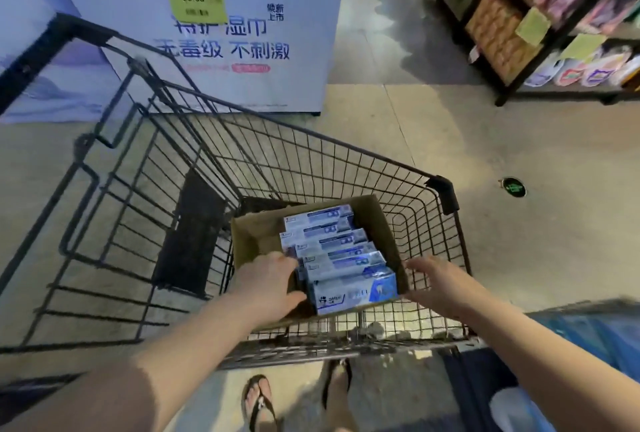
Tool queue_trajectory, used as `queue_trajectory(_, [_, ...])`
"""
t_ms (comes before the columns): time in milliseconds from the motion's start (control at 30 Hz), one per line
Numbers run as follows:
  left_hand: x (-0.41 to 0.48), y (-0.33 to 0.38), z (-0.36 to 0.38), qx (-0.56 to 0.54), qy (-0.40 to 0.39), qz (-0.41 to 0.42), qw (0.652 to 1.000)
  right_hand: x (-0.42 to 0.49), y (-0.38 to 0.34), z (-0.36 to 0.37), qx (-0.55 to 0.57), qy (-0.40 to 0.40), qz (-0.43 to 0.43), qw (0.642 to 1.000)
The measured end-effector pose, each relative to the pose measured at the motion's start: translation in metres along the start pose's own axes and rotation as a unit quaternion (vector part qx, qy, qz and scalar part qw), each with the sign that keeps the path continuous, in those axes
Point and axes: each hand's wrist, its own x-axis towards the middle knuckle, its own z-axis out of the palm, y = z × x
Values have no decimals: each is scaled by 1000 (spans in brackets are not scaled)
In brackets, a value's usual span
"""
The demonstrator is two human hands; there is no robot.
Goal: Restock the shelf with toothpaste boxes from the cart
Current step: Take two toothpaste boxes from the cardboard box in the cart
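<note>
You are at the picking end of the job: the toothpaste boxes [337, 255] sit stacked in a row inside an open cardboard carton [258, 229] on the floor of the wire cart [311, 154], and judging by how full the row looks, most of the restocking lies ahead of you. Your left hand [273, 284] is down inside the carton at the left end of the stack, fingers curled against the box ends and thumb tucked under the nearest box; its grip looks partly closed around that end, though whether it has truly clamped a box you cannot tell, since the fingertips are buried behind the packs. Your right hand [438, 279] reaches in at the carton's right wall with fingers spread and nothing held, seemingly about to close on the other end of the stack. No box has left the carton in this view. The shelf [519, 33] at the upper right carries other packaged goods, blurred, and no toothpaste section or gap is visible there, so how much has already gone up cannot be judged. The depth of the stack is hidden by the top boxes, the carton's bottom is out of sight, and the print on the packs is too soft to read.
</note>
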Motion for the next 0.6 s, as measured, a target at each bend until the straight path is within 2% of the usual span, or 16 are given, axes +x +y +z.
queue_trajectory(100, [20,-5,6,-20,-4,-16,1000,38,8,10,-11,-33,0,999])
queue_trajectory(367, [87,3,34,-80,-34,-70,994,124,32,61,-91,-110,-95,985])
queue_trajectory(600, [131,10,74,-120,-76,-112,984,153,68,83,-59,-129,-149,979])
